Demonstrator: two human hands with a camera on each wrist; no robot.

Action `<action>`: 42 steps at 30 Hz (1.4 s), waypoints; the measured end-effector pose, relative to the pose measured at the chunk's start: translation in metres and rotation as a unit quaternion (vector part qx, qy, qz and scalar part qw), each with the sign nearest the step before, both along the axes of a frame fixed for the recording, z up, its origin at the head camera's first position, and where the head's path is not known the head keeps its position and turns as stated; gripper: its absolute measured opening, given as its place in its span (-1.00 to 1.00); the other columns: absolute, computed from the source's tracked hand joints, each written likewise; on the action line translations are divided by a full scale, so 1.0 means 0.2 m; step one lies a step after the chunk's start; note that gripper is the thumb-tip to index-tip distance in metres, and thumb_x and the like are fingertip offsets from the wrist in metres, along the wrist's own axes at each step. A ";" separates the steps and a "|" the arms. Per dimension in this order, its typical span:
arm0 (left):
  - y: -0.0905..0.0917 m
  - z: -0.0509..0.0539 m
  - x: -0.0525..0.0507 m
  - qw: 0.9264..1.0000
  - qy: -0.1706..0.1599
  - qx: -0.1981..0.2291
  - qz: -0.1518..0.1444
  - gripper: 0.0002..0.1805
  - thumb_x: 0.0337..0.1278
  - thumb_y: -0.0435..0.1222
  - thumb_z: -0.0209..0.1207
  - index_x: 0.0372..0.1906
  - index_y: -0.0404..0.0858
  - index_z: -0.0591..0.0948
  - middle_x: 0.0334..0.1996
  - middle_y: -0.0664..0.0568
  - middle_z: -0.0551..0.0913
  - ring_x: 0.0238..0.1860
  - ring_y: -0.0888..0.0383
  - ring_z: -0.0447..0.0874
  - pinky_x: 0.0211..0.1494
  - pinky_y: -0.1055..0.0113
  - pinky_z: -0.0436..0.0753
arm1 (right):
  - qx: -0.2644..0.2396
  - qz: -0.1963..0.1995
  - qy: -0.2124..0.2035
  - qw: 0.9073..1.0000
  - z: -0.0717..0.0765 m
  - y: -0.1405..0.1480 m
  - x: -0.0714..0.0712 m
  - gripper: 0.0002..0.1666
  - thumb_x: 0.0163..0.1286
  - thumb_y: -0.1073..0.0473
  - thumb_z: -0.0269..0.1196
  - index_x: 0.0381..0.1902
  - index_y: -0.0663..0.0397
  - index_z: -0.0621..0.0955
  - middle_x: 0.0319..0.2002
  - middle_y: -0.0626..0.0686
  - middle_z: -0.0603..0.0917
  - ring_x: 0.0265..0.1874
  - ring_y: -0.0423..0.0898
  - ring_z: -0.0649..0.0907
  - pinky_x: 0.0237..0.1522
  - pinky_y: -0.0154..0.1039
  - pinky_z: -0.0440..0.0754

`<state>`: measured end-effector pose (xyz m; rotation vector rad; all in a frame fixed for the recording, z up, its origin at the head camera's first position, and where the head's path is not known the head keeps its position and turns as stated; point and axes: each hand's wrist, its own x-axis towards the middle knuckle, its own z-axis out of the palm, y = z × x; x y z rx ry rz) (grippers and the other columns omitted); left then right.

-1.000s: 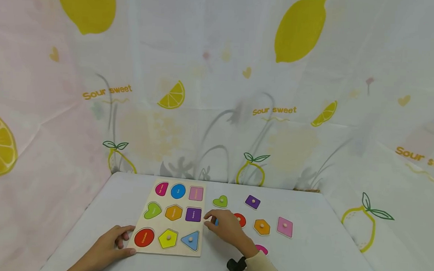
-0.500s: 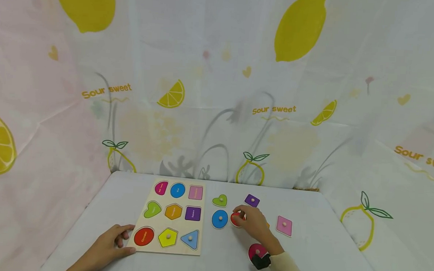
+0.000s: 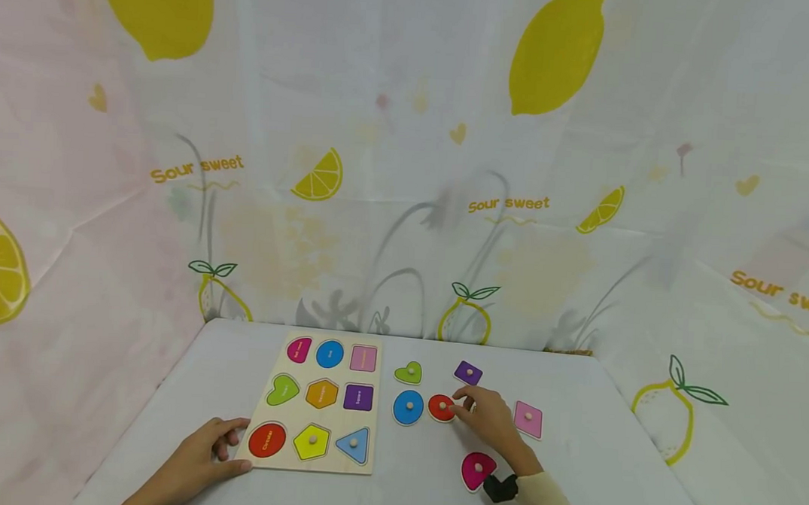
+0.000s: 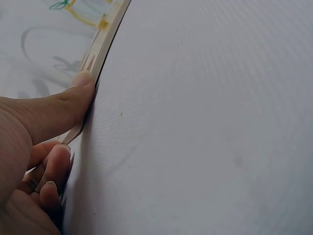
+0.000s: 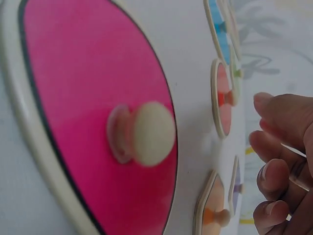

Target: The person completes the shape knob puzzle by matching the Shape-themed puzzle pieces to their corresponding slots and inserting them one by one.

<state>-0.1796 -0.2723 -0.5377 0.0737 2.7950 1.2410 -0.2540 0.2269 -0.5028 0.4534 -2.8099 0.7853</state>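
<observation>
Near the back edge of the counter (image 3: pixel 591 471), left of its middle, lies our shape puzzle board (image 3: pixel 296 415); our left hand (image 3: pixel 199 454) pinches its near-left corner. Beyond its right edge, we hold our right hand (image 3: pixel 495 422) bare, thumb and loosely curled fingers slightly apart, just beside the red circle piece (image 3: pixel 436 410).

The printed cloth (image 3: pixel 385 78) reads "Sour sweet" high beyond the left grip (image 3: pixel 199 454) and again beyond the right grip (image 3: pixel 492 420); farther right it is cut to "Sour swe". On the board (image 3: pixel 296 416), "Circular" marks the red circle (image 3: pixel 267 439) beside the left grip, "Square" the purple square (image 3: pixel 358 397) between both grips; its other words are too small to read.
</observation>
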 end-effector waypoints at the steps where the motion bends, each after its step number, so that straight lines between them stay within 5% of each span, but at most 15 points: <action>1: 0.00 0.00 0.00 1.000 0.001 0.000 -0.002 -0.11 -0.18 -0.06 0.61 0.31 -0.35 0.55 -0.23 0.06 0.45 -0.28 0.18 0.41 -0.22 0.44 0.51 | -0.001 -0.002 0.001 1.000 0.00 0.01 0.00 -0.76 0.29 0.12 0.49 -0.12 0.03 0.74 -0.47 -0.18 0.57 -0.51 -0.23 0.46 -0.49 -0.36 0.47; 19: 0.00 0.02 0.02 0.999 0.028 0.020 -0.021 -0.16 -0.13 -0.15 0.60 0.29 -0.40 0.55 -0.24 0.05 0.45 -0.31 0.26 0.40 -0.22 0.42 0.48 | -0.027 0.002 -0.045 0.999 -0.06 0.04 -0.01 -0.79 0.28 0.10 0.50 -0.16 -0.01 0.75 -0.44 -0.17 0.56 -0.41 -0.16 0.51 -0.42 -0.32 0.50; 35: 0.00 0.02 0.03 0.999 0.023 0.017 -0.014 -0.16 -0.15 -0.10 0.60 0.28 -0.38 0.56 -0.24 0.06 0.45 -0.31 0.24 0.40 -0.22 0.43 0.50 | -0.017 0.005 -0.041 0.999 -0.06 -0.01 -0.01 -0.76 0.27 0.09 0.50 -0.15 0.04 0.78 -0.43 -0.18 0.58 -0.39 -0.20 0.51 -0.38 -0.33 0.50; 42: -0.01 0.02 0.03 0.998 0.054 0.016 -0.034 -0.21 -0.08 -0.15 0.59 0.28 -0.39 0.57 -0.23 0.08 0.46 -0.31 0.29 0.39 -0.21 0.40 0.46 | -0.020 0.008 -0.028 0.999 -0.09 -0.03 -0.04 -0.79 0.26 0.08 0.51 -0.19 0.00 0.78 -0.45 -0.21 0.57 -0.38 -0.21 0.52 -0.36 -0.33 0.53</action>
